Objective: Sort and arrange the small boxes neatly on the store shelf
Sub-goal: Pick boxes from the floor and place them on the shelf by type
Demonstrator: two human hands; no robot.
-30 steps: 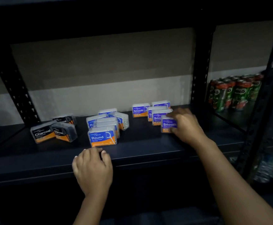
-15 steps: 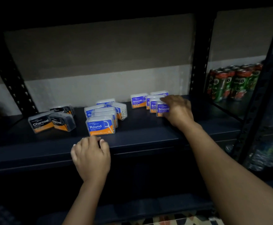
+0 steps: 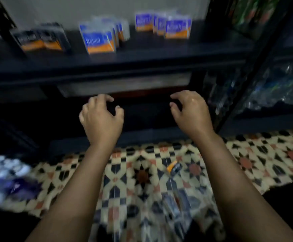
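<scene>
The frame is smeared by motion blur, so print on the packs cannot be read. A dark, matte metal shelf (image 3: 142, 55) with a flat front lip is seen across the upper part of the view, and the small boxes are all placed on it. They are rectangular packs of clear, glossy plastic with coloured labels: two black-and-orange boxes (image 3: 41, 40) are set toward the left end of the shelf, a blue-and-orange cluster (image 3: 100, 39) is grouped near its middle, and a second blue-and-orange group (image 3: 170, 26) is lined up toward its right end, beside a perforated black upright (image 3: 212, 13). Below the shelf lip, the left hand (image 3: 101, 119) and the right hand (image 3: 189, 113) are held in the air, well apart from each other and from every box. The fingers (image 3: 105, 98) of both hands are loosely curled and spread, and nothing is gripped or touched by either. Beneath the forearms a tiled floor (image 3: 247, 154) is shown, patterned in cream, black and rust geometric shapes. One small orange-and-black pack (image 3: 174, 167) is seen lying on the floor, below the shelf and nearer the right forearm. To the right of the shelf, shiny plastic-wrapped bottles (image 3: 273, 88) are stacked on a neighbouring rack.
</scene>
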